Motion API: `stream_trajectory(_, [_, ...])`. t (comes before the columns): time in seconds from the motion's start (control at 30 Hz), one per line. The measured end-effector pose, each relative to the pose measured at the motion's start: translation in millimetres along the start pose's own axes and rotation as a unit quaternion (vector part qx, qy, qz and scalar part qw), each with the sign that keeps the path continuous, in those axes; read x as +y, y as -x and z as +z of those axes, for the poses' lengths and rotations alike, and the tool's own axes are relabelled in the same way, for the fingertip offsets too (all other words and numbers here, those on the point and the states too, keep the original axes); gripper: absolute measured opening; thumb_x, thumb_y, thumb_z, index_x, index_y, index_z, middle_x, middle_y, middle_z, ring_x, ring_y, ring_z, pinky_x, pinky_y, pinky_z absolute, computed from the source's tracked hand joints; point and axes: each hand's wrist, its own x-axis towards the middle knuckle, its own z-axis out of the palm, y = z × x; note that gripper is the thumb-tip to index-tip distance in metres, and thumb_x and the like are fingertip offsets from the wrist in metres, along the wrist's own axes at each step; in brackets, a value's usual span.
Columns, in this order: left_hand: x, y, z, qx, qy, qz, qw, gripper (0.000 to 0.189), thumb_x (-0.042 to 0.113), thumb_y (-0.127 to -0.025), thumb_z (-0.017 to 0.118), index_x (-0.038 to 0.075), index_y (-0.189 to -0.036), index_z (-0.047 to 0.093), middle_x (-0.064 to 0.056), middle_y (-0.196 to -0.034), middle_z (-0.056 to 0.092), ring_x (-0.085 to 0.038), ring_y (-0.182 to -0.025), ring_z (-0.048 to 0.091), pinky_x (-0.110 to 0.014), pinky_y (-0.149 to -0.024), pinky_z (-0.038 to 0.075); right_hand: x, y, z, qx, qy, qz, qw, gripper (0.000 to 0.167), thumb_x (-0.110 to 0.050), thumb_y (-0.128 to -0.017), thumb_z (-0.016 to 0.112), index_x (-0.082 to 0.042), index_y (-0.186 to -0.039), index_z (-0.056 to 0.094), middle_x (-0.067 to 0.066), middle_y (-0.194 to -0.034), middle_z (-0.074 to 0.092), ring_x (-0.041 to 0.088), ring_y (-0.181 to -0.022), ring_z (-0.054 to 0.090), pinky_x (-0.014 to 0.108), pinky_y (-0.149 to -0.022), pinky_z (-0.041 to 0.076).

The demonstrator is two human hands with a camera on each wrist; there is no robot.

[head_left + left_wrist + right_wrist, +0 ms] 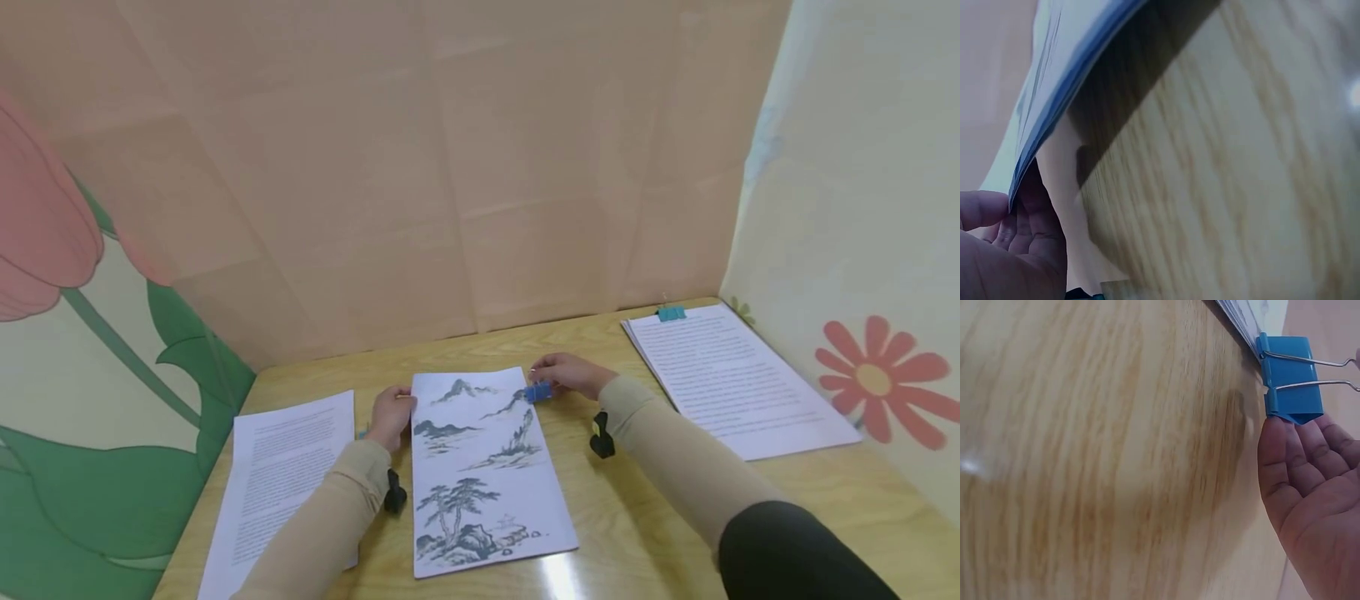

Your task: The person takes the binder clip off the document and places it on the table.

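A stack of paper point(480, 425) with an ink landscape on its top sheet lies in the middle of the table. My left hand point(392, 415) pinches its upper left edge; in the left wrist view the thumb is on top, the fingers beneath, and the sheets point(1054, 94) are lifted off the wood there. At the upper right edge my right hand point(572, 373) holds a blue binder clip point(537, 392). In the right wrist view the clip point(1294, 378) meets the sheets' edge, its wire handles pointing away from the paper, fingers behind it and the thumb mostly out of frame.
A printed stack point(288, 483) lies at the left, partly under my left forearm. Another printed stack point(742, 383) with a teal binder clip point(671, 313) at its top lies at the right. Walls stand behind and beside the table point(622, 533).
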Motion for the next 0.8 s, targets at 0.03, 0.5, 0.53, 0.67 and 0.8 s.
stream_trajectory(0.03, [0.5,0.2,-0.5,0.000,-0.002,-0.004,1.0000,0.030,0.003,-0.100,0.054,-0.006,-0.128,0.061,-0.023,-0.120,0.062,-0.032,-0.102,0.059,-0.042,-0.088,0.049,0.5,-0.4,0.6,-0.003,0.000,-0.001,1.0000,0.046,-0.022,-0.106,0.057,0.011,-0.137,0.052,0.015,-0.122,0.063,0.023,-0.101,0.058,0.037,-0.089,0.053])
stream_trajectory(0.5, [-2.7,-2.4,-10.1,0.013,-0.032,-0.005,0.9994,0.032,-0.003,-0.093,0.051,-0.004,-0.124,0.061,-0.017,-0.102,0.063,-0.023,-0.081,0.055,-0.030,-0.067,0.045,3.7,2.1,4.8,-0.019,0.009,0.014,0.9997,0.041,-0.022,-0.105,0.057,0.010,-0.130,0.061,0.015,-0.119,0.065,0.024,-0.105,0.061,0.037,-0.092,0.055])
stream_trajectory(0.53, [-2.6,-2.4,-11.8,0.013,-0.034,-0.007,0.9993,0.033,-0.002,-0.094,0.050,-0.004,-0.125,0.061,-0.017,-0.104,0.062,-0.024,-0.082,0.054,-0.031,-0.068,0.044,3.7,2.3,4.4,-0.020,0.013,0.014,0.9996,0.041,-0.022,-0.105,0.057,0.010,-0.130,0.061,0.015,-0.120,0.065,0.024,-0.106,0.061,0.038,-0.092,0.055])
stream_trajectory(0.67, [-2.7,-2.1,-16.6,0.005,-0.034,-0.012,0.9993,0.033,-0.001,-0.096,0.049,-0.004,-0.127,0.059,-0.020,-0.108,0.061,-0.027,-0.085,0.054,-0.035,-0.072,0.045,2.8,1.7,3.5,-0.022,0.023,0.020,0.9993,0.040,-0.020,-0.103,0.058,0.009,-0.129,0.063,0.015,-0.120,0.065,0.024,-0.106,0.061,0.037,-0.093,0.055])
stream_trajectory(0.8, [-3.2,-1.9,-17.3,-0.005,-0.036,-0.014,0.9992,0.035,0.002,-0.099,0.049,-0.006,-0.133,0.056,-0.024,-0.116,0.060,-0.032,-0.096,0.057,-0.042,-0.081,0.049,-0.4,1.4,4.6,-0.020,0.039,0.025,0.9987,0.038,-0.020,-0.103,0.060,0.010,-0.127,0.063,0.014,-0.116,0.066,0.024,-0.105,0.063,0.038,-0.092,0.055])
